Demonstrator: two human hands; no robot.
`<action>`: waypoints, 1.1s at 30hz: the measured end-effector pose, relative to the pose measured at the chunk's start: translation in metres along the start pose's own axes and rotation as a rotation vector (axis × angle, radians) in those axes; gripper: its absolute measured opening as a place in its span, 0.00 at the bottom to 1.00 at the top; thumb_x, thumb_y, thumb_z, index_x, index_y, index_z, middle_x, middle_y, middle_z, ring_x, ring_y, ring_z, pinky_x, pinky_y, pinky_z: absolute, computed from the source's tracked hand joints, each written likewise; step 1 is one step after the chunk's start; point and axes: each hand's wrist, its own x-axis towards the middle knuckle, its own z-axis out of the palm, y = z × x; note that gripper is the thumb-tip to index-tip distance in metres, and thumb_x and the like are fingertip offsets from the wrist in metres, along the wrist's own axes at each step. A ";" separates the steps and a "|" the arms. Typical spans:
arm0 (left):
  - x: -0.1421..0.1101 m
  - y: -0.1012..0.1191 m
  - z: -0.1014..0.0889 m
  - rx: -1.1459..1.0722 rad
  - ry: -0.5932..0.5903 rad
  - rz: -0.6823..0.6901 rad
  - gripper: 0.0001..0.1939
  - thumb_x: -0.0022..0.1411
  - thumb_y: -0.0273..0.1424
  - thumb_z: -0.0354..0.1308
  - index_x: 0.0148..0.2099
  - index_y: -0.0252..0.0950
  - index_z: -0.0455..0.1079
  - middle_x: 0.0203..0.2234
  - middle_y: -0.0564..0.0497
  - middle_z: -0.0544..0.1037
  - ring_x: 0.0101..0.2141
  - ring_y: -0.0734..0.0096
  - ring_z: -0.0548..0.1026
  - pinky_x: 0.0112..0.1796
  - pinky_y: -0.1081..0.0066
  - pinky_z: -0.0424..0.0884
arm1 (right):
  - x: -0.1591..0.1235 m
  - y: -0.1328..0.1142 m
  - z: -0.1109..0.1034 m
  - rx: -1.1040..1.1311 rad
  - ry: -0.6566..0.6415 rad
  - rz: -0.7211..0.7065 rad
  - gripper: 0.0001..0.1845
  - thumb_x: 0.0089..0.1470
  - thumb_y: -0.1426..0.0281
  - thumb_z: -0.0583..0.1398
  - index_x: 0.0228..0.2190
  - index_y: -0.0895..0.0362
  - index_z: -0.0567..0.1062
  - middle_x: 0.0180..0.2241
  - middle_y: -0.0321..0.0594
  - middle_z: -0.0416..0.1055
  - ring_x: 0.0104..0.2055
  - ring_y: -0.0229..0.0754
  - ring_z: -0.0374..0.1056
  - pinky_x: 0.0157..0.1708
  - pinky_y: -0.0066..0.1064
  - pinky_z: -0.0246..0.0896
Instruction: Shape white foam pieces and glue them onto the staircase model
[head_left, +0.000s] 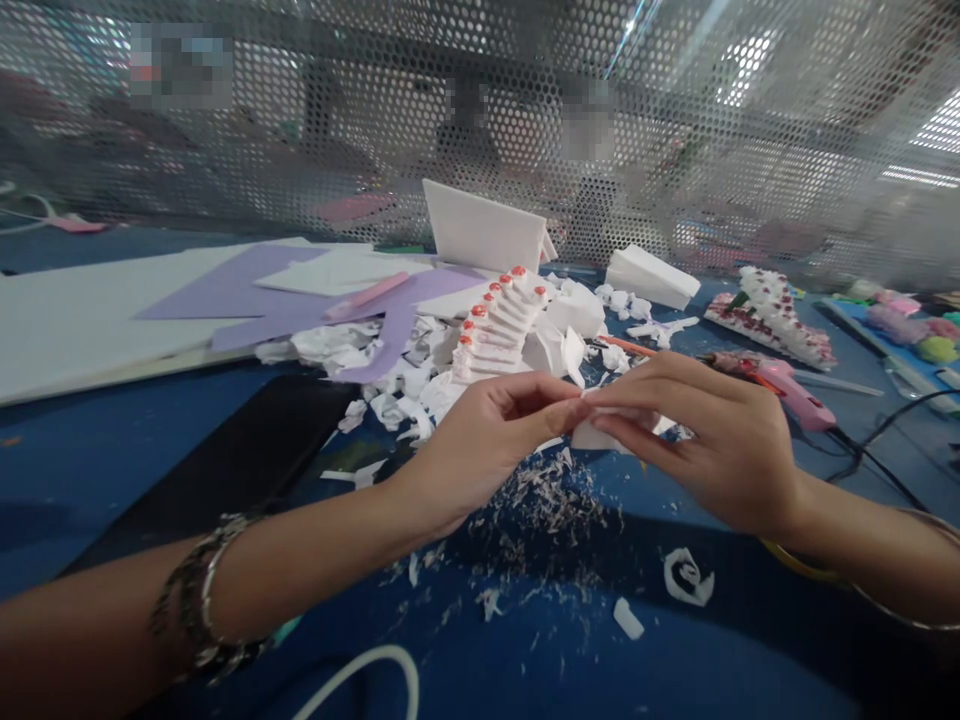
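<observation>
At the centre of the head view, my left hand [499, 430] and my right hand [709, 435] meet fingertip to fingertip. Both pinch a small white piece of paper [611, 430], mostly covered by the right fingers. Just beyond them a curved white model [495, 330] stands, its stepped ridges tipped with red dots. Crumpled white paper [337, 345] is heaped to its left, and more scraps lie behind my hands. Below my hands, fine shavings [555, 510] are strewn over the blue table [540, 660].
A pink glue gun [799, 395] with a black cord lies at right, near a white model with dark red dots [780, 310]. Purple sheets [217, 285] and white boards [75, 310] cover the left. A black slab [225, 460] lies below them. Behind stands a perforated metal screen [337, 120].
</observation>
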 end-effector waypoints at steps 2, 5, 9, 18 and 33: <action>0.000 -0.001 0.000 -0.028 0.012 -0.013 0.05 0.53 0.32 0.59 0.30 0.36 0.72 0.24 0.56 0.72 0.28 0.81 0.67 0.33 0.80 0.63 | -0.001 0.002 -0.001 -0.022 -0.020 -0.024 0.08 0.52 0.73 0.56 0.37 0.55 0.71 0.33 0.37 0.71 0.36 0.33 0.66 0.38 0.26 0.63; -0.001 -0.003 -0.001 -0.015 0.031 -0.008 0.05 0.54 0.32 0.58 0.29 0.36 0.72 0.24 0.56 0.72 0.28 0.80 0.67 0.33 0.79 0.63 | -0.002 0.003 -0.001 -0.031 -0.066 -0.026 0.11 0.52 0.72 0.57 0.40 0.57 0.69 0.35 0.39 0.71 0.38 0.36 0.66 0.39 0.29 0.63; -0.002 -0.004 0.000 0.010 0.020 -0.016 0.07 0.54 0.33 0.58 0.28 0.36 0.71 0.23 0.56 0.72 0.27 0.79 0.67 0.32 0.78 0.63 | -0.004 0.001 0.000 -0.016 -0.045 -0.013 0.10 0.52 0.74 0.56 0.39 0.58 0.70 0.33 0.38 0.71 0.36 0.33 0.66 0.36 0.26 0.64; -0.003 -0.006 0.001 -0.048 -0.005 -0.025 0.05 0.54 0.32 0.58 0.33 0.38 0.73 0.26 0.56 0.74 0.31 0.80 0.69 0.37 0.79 0.64 | -0.011 0.002 0.000 -0.288 -0.051 -0.142 0.10 0.53 0.77 0.54 0.39 0.60 0.69 0.34 0.40 0.70 0.35 0.35 0.67 0.33 0.27 0.65; -0.005 0.001 0.000 0.335 0.007 0.117 0.06 0.55 0.33 0.56 0.33 0.37 0.73 0.27 0.53 0.76 0.30 0.74 0.72 0.32 0.78 0.66 | -0.005 0.006 -0.002 -0.192 -0.063 -0.041 0.03 0.54 0.71 0.55 0.31 0.56 0.68 0.28 0.35 0.69 0.32 0.33 0.67 0.33 0.26 0.63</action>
